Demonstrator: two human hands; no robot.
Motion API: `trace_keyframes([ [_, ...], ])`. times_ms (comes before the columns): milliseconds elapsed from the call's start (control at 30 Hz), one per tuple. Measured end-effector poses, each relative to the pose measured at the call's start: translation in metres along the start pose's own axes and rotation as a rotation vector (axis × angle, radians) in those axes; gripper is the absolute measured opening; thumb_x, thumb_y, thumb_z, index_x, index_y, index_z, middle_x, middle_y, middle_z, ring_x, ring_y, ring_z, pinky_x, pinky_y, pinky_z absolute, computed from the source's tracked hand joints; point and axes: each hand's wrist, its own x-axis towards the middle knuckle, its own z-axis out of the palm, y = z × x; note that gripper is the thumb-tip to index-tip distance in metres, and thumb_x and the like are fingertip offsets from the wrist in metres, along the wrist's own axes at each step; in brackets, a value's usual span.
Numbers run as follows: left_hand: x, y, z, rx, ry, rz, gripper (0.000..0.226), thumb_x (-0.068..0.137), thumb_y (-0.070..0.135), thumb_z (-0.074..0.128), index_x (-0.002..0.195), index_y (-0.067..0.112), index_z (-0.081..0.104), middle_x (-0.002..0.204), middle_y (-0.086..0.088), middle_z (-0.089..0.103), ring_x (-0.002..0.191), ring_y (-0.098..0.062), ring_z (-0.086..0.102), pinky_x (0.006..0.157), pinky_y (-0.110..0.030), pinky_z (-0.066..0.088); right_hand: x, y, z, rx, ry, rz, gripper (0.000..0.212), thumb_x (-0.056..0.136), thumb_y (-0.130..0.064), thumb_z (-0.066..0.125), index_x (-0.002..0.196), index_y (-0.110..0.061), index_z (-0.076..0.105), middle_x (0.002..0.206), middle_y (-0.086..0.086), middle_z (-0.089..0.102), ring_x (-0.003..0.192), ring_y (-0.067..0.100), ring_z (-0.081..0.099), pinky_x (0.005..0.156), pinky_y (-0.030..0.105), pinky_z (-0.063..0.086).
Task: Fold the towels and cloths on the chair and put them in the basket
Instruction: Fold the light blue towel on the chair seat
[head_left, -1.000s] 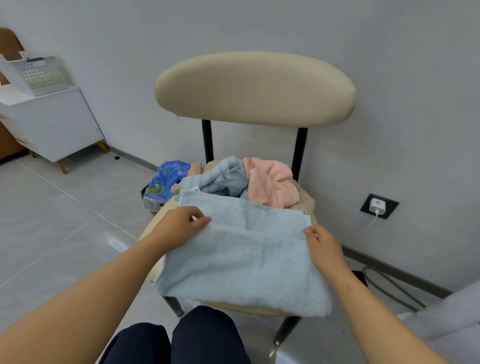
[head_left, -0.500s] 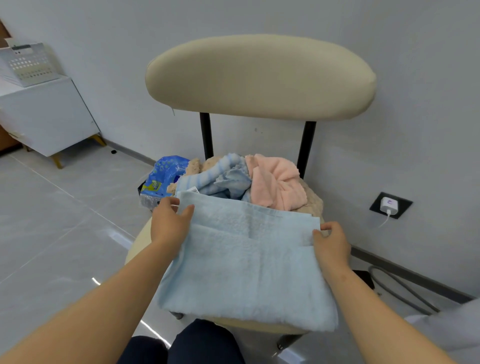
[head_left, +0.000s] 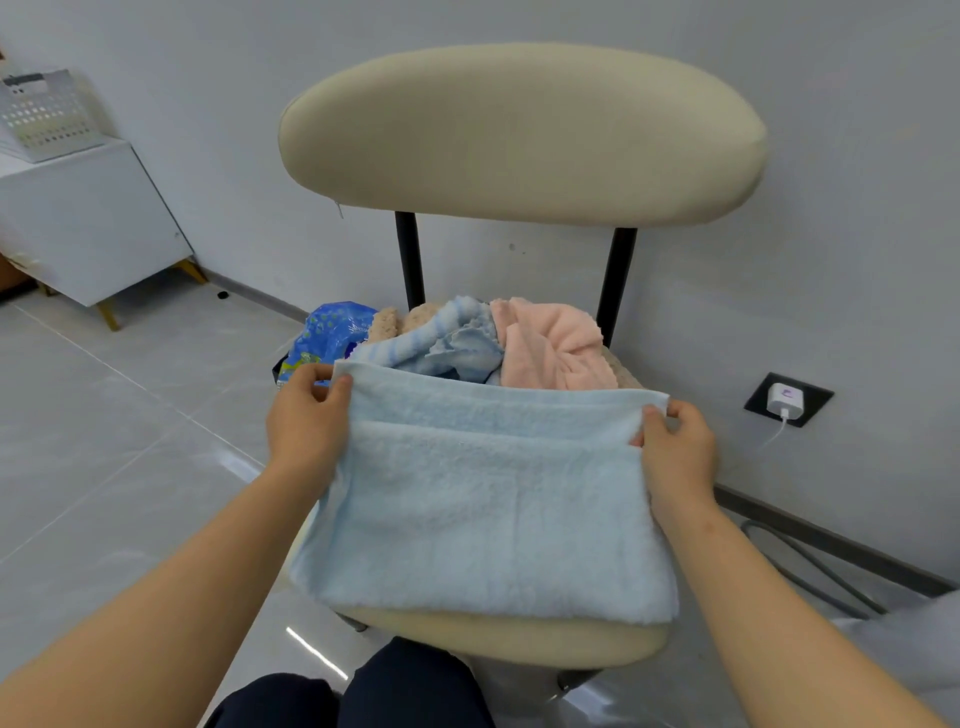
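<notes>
- white perforated basket (head_left: 47, 114) sits on a white cabinet (head_left: 93, 223) at the far left, against the wall and well apart from the chair.
- grey floor tiles (head_left: 130, 441) lie between the cabinet and the chair.
- a blue plastic packet (head_left: 332, 332) shows just behind the left hand, beside the seat's left edge; what it rests on is hidden.
- the left hand (head_left: 306, 421) pinches the far left corner of the light blue towel (head_left: 483, 509), thumb and fingertips closed on its edge.
- the light blue towel lies spread over the front of the seat, doubled over, with one layer's edge running across just below the far edge.
- the chair (head_left: 519, 130) has cream padding and two black back posts.
- at the back of the seat, behind the towel, is an unfolded heap: a beige fuzzy cloth (head_left: 410, 317), a blue striped cloth (head_left: 441, 343) and a pink cloth (head_left: 550, 348), all touching.
- the right hand (head_left: 675, 447) pinches the towel's far right corner, fingers curled round the edge.
- a white charger (head_left: 787, 400) sits in a black wall socket at the right, with a grey cable (head_left: 810, 566) on the floor below.
</notes>
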Motion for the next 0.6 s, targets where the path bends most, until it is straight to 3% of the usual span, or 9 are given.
trace_keyframes([
  [67, 0.002, 0.000, 0.003, 0.004, 0.034, -0.010, 0.008, 0.093, 0.024, 0.051, 0.095, 0.020, 0.057, 0.087, -0.001, 0.059, 0.081, -0.020, 0.053, 0.073, -0.030, 0.037, 0.003, -0.001, 0.006, 0.010, 0.008, 0.012, 0.011, 0.094, -0.019, 0.048, 0.097, -0.013, 0.057, 0.067, -0.005, 0.062, 0.074, 0.017, 0.056, 0.074, 0.031, 0.045],
  [233, 0.009, -0.009, 0.010, 0.078, 0.078, -0.064, 0.015, 0.093, 0.023, 0.050, 0.103, 0.015, 0.058, 0.089, -0.001, 0.058, 0.085, -0.023, 0.053, 0.075, -0.029, 0.036, 0.011, 0.004, 0.021, -0.035, -0.073, 0.042, 0.008, 0.092, -0.020, 0.052, 0.098, -0.020, 0.057, 0.096, -0.001, 0.065, 0.091, 0.017, 0.057, 0.082, 0.029, 0.044],
  [300, 0.010, -0.014, 0.010, 0.114, 0.064, -0.057, 0.020, 0.093, 0.024, 0.050, 0.110, 0.014, 0.055, 0.093, 0.000, 0.057, 0.090, -0.025, 0.054, 0.077, -0.031, 0.038, 0.011, 0.009, 0.021, -0.059, -0.142, 0.057, 0.020, 0.092, -0.023, 0.053, 0.111, -0.020, 0.057, 0.105, 0.000, 0.063, 0.100, 0.020, 0.058, 0.088, 0.033, 0.045],
  [467, -0.009, -0.017, -0.007, 0.138, -0.021, 0.050, 0.052, 0.085, 0.031, 0.066, 0.125, 0.009, 0.042, 0.127, -0.010, 0.044, 0.116, -0.025, 0.046, 0.093, -0.036, 0.038, -0.009, 0.012, 0.001, -0.077, -0.217, 0.029, 0.040, 0.092, -0.029, 0.055, 0.129, -0.018, 0.045, 0.118, -0.005, 0.051, 0.107, 0.015, 0.050, 0.087, 0.030, 0.040],
  [600, -0.036, -0.038, -0.031, 0.227, -0.186, -0.091, 0.079, 0.073, 0.033, 0.078, 0.137, 0.015, 0.034, 0.138, -0.013, 0.035, 0.124, -0.029, 0.041, 0.103, -0.046, 0.038, -0.033, 0.027, -0.020, -0.179, -0.186, 0.060, 0.055, 0.086, -0.029, 0.065, 0.132, -0.011, 0.042, 0.126, 0.004, 0.048, 0.111, 0.019, 0.048, 0.089, 0.031, 0.038],
])
